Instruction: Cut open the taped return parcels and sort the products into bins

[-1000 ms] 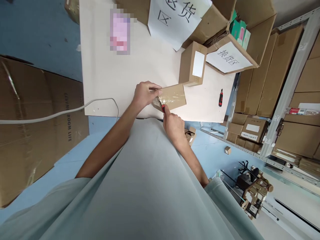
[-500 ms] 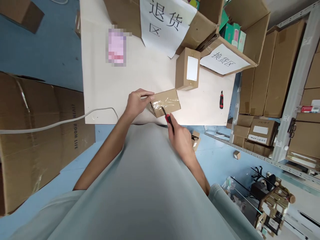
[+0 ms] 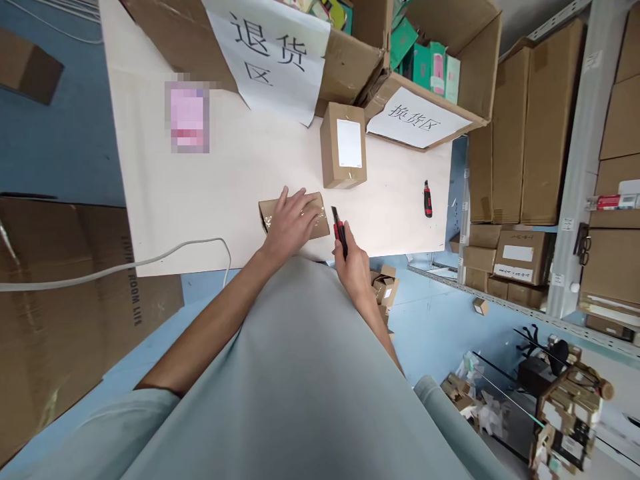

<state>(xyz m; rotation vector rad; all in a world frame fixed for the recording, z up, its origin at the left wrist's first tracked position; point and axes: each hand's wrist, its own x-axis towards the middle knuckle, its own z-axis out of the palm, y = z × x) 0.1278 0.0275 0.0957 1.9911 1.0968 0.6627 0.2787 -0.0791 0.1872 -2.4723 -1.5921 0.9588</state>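
My left hand [image 3: 293, 223] lies across a small brown cardboard box [image 3: 319, 215] near the table's front edge, fingers spread over its top and hiding much of it. Shiny clear tape shows on the box. In my right hand [image 3: 354, 263] is a red and black utility knife [image 3: 340, 233], its tip pointing away from me. The knife is just right of the small box and apart from it. Behind stands a taller carton [image 3: 329, 147] with a white label.
A second utility knife [image 3: 427, 200] lies at the table's right. Open boxes with paper signs [image 3: 270, 60] [image 3: 417, 119] line the back, one holding green packs [image 3: 423, 65]. A blurred pink item [image 3: 189, 119] is at left. A white cable [image 3: 165, 252] crosses the front left edge.
My left hand has moved from the box's left end to lie over its top. The knife has come off the box to its right. The view has shifted right.
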